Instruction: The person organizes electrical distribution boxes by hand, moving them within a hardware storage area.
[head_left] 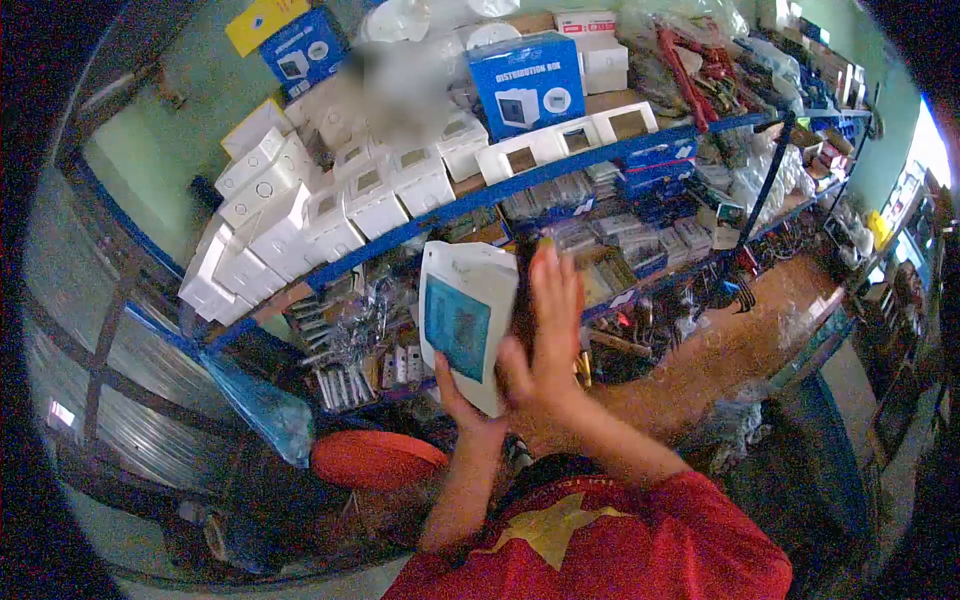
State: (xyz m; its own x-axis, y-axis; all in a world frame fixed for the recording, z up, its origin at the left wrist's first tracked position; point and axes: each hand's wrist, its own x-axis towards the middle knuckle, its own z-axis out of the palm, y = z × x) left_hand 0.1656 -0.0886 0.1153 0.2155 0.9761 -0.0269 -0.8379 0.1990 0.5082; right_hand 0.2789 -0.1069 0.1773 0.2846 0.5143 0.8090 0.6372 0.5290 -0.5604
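A white distribution box [505, 290] with a see-through blue-green cover [457, 328] is held up at a tilt in front of the shelves. My left hand [468, 408] grips its lower end from below, with a finger on its front. Beside the box's right side is my right hand [552, 335], its fingers long and upright, blurred by motion. A dark patch with orange edges shows against those fingers, as if a flat thing is held there; its kind is hidden. The right thumb is close to the box's lower right edge.
White boxes [375, 205] line the blue-edged upper shelf, with a blue carton [525, 85] marked "Distribution Box" behind them. Packaged parts fill the lower shelf. A red round lid or seat [378, 459] is at lower left, near a blue plastic bag [265, 415].
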